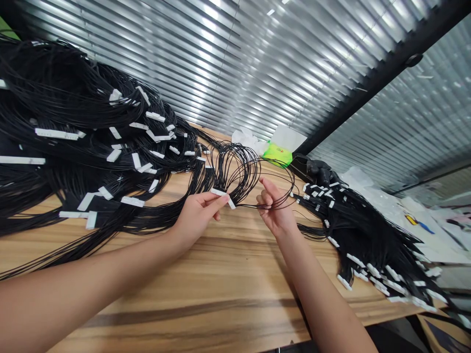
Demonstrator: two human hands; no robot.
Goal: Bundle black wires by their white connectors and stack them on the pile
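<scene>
- While pinching a slim white connector (231, 202) between thumb and fingers of the left hand (198, 211), seen in the head view near the middle of the smooth, wood-grained desk (206, 304).
- Straight-edged and pale, joined to thin black wires (239, 169), bowed upward into round, open loops just behind the fingertips.
- At the right hand (274, 211), just beside those loops: one digit stretched upward, the rest curled toward the palm, with a few wires of the widest loop passing across; cannot tell whether gripping any.
- Spread to the left: a thick, hair-like left heap (59, 108) of black strands, layered and tangled, dotted with small white blocks and longer strips at odd angles.
- Fanned out on the right: a right heap (371, 235) of similar strands, tipped with oblong white pieces.
- Behind the loops: crumpled white paper (246, 139) beside a bright green packet (277, 154).
- Beyond: a shiny, silvery ribbed wall (206, 54), crossed by a slanting dark bar (386, 83).
</scene>
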